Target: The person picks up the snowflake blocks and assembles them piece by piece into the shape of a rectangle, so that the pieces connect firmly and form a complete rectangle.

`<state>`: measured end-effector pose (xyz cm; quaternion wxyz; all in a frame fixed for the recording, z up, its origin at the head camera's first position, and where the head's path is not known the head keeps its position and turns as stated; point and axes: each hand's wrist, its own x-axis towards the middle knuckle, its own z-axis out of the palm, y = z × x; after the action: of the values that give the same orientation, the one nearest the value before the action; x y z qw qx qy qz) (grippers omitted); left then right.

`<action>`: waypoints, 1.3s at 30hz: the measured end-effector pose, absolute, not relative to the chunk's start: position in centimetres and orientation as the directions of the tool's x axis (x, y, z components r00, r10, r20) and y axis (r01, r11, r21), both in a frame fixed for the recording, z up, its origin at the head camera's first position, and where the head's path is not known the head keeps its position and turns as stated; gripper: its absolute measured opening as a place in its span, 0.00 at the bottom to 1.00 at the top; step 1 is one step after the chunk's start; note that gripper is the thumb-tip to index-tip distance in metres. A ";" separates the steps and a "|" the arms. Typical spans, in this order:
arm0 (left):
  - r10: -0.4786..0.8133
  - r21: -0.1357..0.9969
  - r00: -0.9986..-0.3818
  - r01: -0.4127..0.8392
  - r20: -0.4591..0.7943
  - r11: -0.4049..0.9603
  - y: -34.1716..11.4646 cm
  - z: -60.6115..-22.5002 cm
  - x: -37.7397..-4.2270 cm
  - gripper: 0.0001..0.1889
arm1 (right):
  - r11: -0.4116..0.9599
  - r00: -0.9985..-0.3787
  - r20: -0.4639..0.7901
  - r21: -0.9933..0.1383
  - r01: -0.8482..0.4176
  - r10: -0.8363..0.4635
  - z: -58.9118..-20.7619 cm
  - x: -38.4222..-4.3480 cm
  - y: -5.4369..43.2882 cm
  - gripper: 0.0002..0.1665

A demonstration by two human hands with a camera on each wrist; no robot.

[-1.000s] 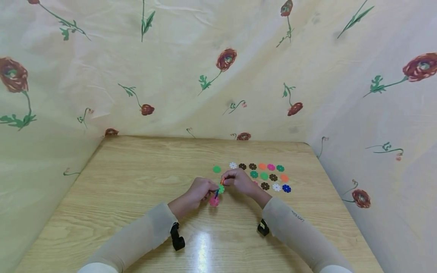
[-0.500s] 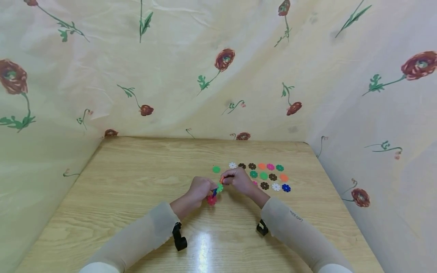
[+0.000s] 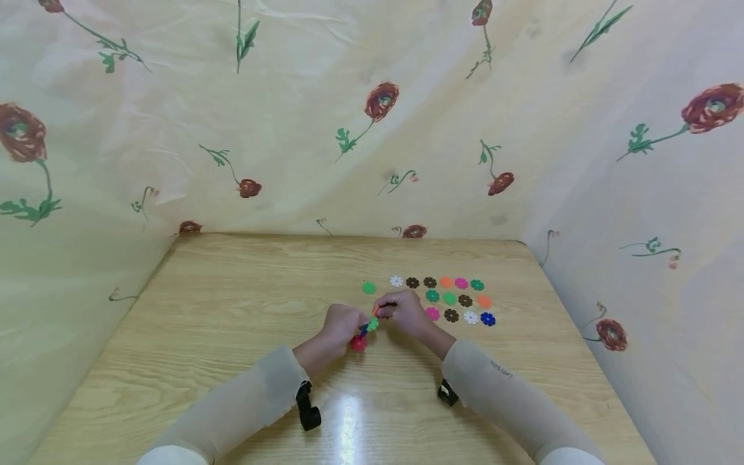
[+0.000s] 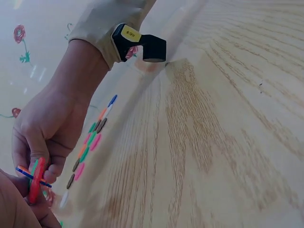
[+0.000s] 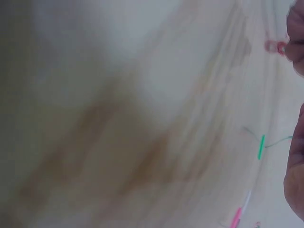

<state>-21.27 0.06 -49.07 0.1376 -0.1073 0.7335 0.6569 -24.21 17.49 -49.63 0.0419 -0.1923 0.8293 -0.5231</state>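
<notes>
Orange disc (image 3: 375, 311) — pinched in my right fingers (image 3: 385, 299) — lies just far of the green disc (image 3: 373, 324), part of the cluster (image 3: 363, 331) my left fingers (image 3: 358, 318) clamp.

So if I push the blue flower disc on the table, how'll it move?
The blue flower disc would likely slide, not roll, since it lies flat. It's probably light and stiff: the left wrist view shows it thin and straight.

Desk (image 3: 221, 290), wood-grained; on it lie rows of flat flower-shaped discs (image 3: 450, 298), assorted colours, leftmost a light green disc (image 3: 369, 288)
</notes>
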 end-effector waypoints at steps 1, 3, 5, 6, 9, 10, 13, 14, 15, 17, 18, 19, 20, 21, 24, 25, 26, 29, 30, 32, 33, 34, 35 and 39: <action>0.018 0.936 -0.941 -0.333 -0.337 0.112 0.1 -49.0 -21.2 0.14 | 0.381 -0.922 0.130 -0.882 -0.275 -0.365 -49.6 -24.2 17.4 0.07; 0.011 0.936 -0.942 -0.332 -0.336 0.116 0.0 -48.8 -21.2 0.15 | 0.387 -0.919 0.133 -0.877 -0.283 -0.371 -49.4 -24.4 17.4 0.07; 0.016 0.938 -0.943 -0.328 -0.332 0.111 -0.1 -48.7 -21.3 0.16 | 0.375 -0.914 0.134 -0.882 -0.286 -0.382 -49.2 -24.5 17.4 0.06; 0.024 0.940 -0.944 -0.326 -0.330 0.103 -0.2 -48.7 -21.3 0.16 | 0.365 -0.912 0.133 -0.886 -0.285 -0.389 -49.1 -24.5 17.4 0.06; 0.058 0.941 -0.941 -0.327 -0.333 0.090 -0.6 -48.7 -21.4 0.12 | 0.346 -0.904 0.120 -0.897 -0.276 -0.411 -48.9 -24.7 17.6 0.06; 0.072 0.941 -0.940 -0.326 -0.333 0.089 -0.7 -48.7 -21.4 0.09 | 0.343 -0.902 0.109 -0.901 -0.267 -0.418 -48.8 -24.7 17.6 0.06; 0.115 0.939 -0.934 -0.330 -0.339 0.093 -1.0 -48.7 -21.5 0.05 | 0.366 -0.904 0.058 -0.902 -0.229 -0.423 -48.9 -25.0 17.8 0.09; 0.124 0.939 -0.932 -0.329 -0.339 0.098 -1.1 -48.8 -21.6 0.06 | 0.376 -0.911 0.038 -0.903 -0.208 -0.411 -49.0 -25.1 17.9 0.10; 0.130 0.939 -0.931 -0.329 -0.341 0.103 -1.2 -48.9 -21.6 0.06 | 0.392 -0.919 0.023 -0.900 -0.191 -0.393 -49.0 -25.2 18.0 0.12; 0.143 0.940 -0.930 -0.327 -0.338 0.100 -1.4 -49.1 -21.7 0.07 | 0.431 -0.943 0.002 -0.889 -0.155 -0.333 -49.0 -25.7 18.5 0.12; 0.147 0.941 -0.930 -0.325 -0.336 0.097 -1.5 -49.1 -21.7 0.07 | 0.450 -0.955 0.000 -0.882 -0.139 -0.296 -48.8 -26.0 18.9 0.12; 0.151 0.941 -0.930 -0.324 -0.335 0.093 -1.6 -49.2 -21.7 0.07 | 0.475 -0.968 -0.002 -0.872 -0.122 -0.252 -48.7 -26.3 19.5 0.11; 0.153 0.942 -0.930 -0.325 -0.335 0.088 -1.7 -49.3 -21.7 0.07 | 0.516 -0.978 -0.002 -0.850 -0.109 -0.209 -48.5 -26.7 20.1 0.10; 0.158 0.942 -0.929 -0.326 -0.335 0.084 -1.8 -49.5 -21.7 0.07 | 0.561 -0.985 0.001 -0.822 -0.099 -0.172 -48.3 -27.0 20.9 0.09; 0.174 0.942 -0.925 -0.328 -0.336 0.075 -2.0 -49.6 -21.7 0.07 | 0.697 -0.996 -0.037 -0.716 -0.033 -0.086 -47.8 -27.7 23.0 0.08; 0.178 0.941 -0.924 -0.330 -0.339 0.077 -2.1 -49.7 -21.7 0.07 | 0.735 -0.996 -0.056 -0.678 -0.013 -0.070 -47.7 -27.9 23.6 0.08; 0.181 0.940 -0.923 -0.331 -0.340 0.079 -2.1 -49.7 -21.7 0.07 | 0.773 -0.996 -0.070 -0.635 -0.003 -0.061 -47.7 -27.9 24.0 0.07; 0.191 0.939 -0.919 -0.333 -0.344 0.090 -2.3 -49.7 -21.6 0.06 | 0.840 -0.992 -0.109 -0.543 0.003 -0.066 -48.1 -28.0 24.4 0.09; 0.193 0.938 -0.918 -0.335 -0.347 0.094 -2.3 -49.7 -21.6 0.06 | 0.853 -0.991 -0.111 -0.521 -0.002 -0.071 -48.4 -28.0 24.4 0.10; 0.203 0.937 -0.915 -0.335 -0.350 0.101 -2.2 -49.6 -21.5 0.06 | 0.882 -0.990 -0.111 -0.471 -0.021 -0.083 -48.8 -28.0 24.1 0.14; 0.208 0.937 -0.914 -0.335 -0.349 0.103 -2.2 -49.6 -21.5 0.06 | 0.891 -0.990 -0.116 -0.453 -0.024 -0.085 -49.0 -28.0 23.9 0.15; 0.214 0.938 -0.913 -0.330 -0.346 0.109 -2.2 -49.6 -21.5 0.06 | 0.902 -0.990 -0.116 -0.430 -0.026 -0.084 -49.2 -28.0 23.7 0.16; 0.221 0.939 -0.913 -0.325 -0.343 0.113 -2.2 -49.6 -21.5 0.07 | 0.913 -0.990 -0.115 -0.407 -0.029 -0.083 -49.3 -27.9 23.4 0.16; 0.240 0.940 -0.909 -0.323 -0.341 0.111 -2.0 -49.7 -21.5 0.07 | 0.926 -0.989 -0.134 -0.376 -0.006 -0.061 -49.3 -27.8 22.7 0.14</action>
<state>-21.54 -2.01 -49.68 0.2113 -0.0293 0.7149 0.6659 -27.76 22.71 -49.34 0.0719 -0.0171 0.9788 -0.1910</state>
